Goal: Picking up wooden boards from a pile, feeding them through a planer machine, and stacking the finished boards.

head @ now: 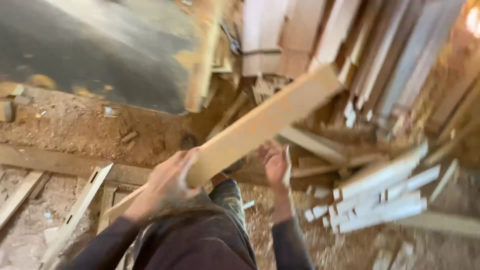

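Head view | left hand (167,182) fingers clamped on plank (260,125) | right hand (275,162) fingers apart, under plank

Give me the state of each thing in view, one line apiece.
Long plank: lifted off the floor, tilted up to the right, blurred.
Left hand: fingers closed around the plank's lower part.
Right hand: open, beneath the plank; contact unclear.
White strips: lying piled on the sawdust floor.
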